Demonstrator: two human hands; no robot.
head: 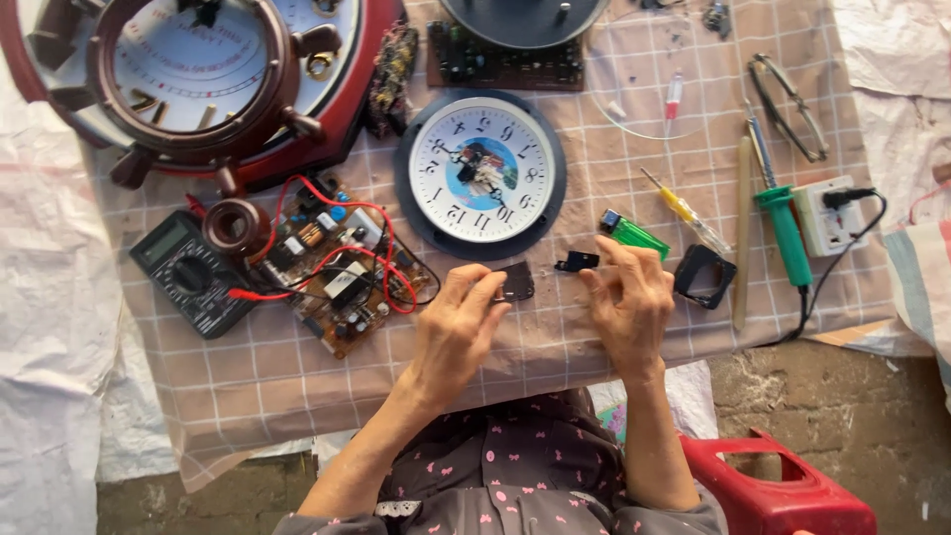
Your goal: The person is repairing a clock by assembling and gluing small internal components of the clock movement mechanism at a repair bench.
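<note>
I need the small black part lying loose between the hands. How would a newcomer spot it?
Start at the round white clock face mid-cloth. Just below its lower right edge, left of the green lighter, lies the small black part, above the right hand. Unlike the black piece the left hand pinches, it lies unheld.

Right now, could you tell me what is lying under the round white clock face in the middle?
The white clock face sits in a dark round frame on the checked cloth. Whatever lies beneath the frame is covered.

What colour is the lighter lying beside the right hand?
The lighter is green, clearest in the head view.
</note>
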